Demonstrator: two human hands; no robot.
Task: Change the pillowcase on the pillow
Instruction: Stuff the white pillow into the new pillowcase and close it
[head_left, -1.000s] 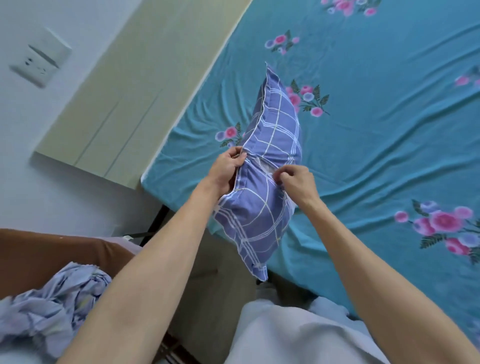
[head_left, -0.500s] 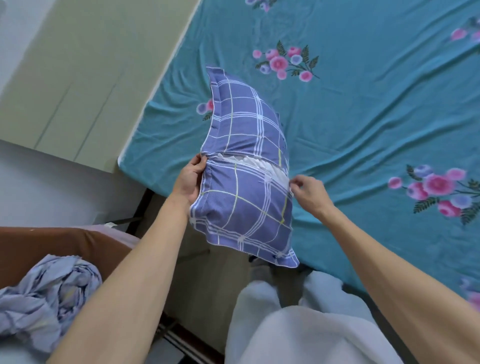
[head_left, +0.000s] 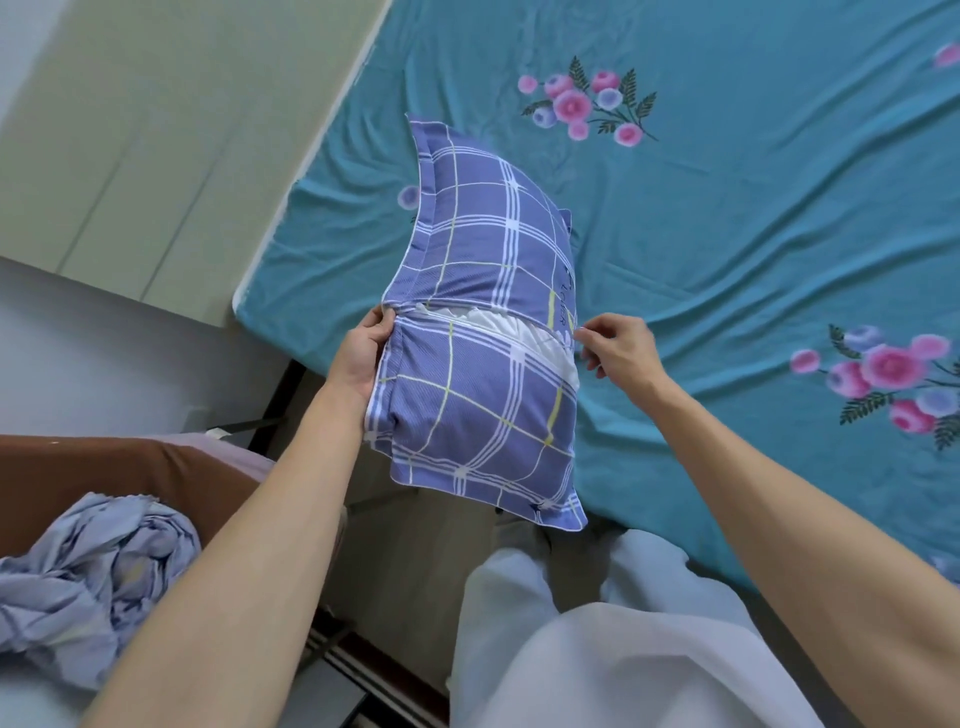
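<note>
A pillow in a blue-purple plaid pillowcase is held up over the near edge of the bed, its back side facing me. Across its middle runs the envelope opening, where the white pillow shows through. My left hand grips the pillowcase at the left end of that opening. My right hand is at the right end of the opening, thumb and forefinger pinched at the cloth's edge. A crumpled pale blue pillowcase lies at the lower left.
The bed carries a teal sheet with pink flower prints. A pale green headboard stands at the upper left against a white wall. A brown piece of furniture sits under the crumpled cloth. My legs in white trousers are below.
The pillow has turned from edge-on to facing me flat, with the opening spread wide. My hands have moved apart to the two ends of the opening.
</note>
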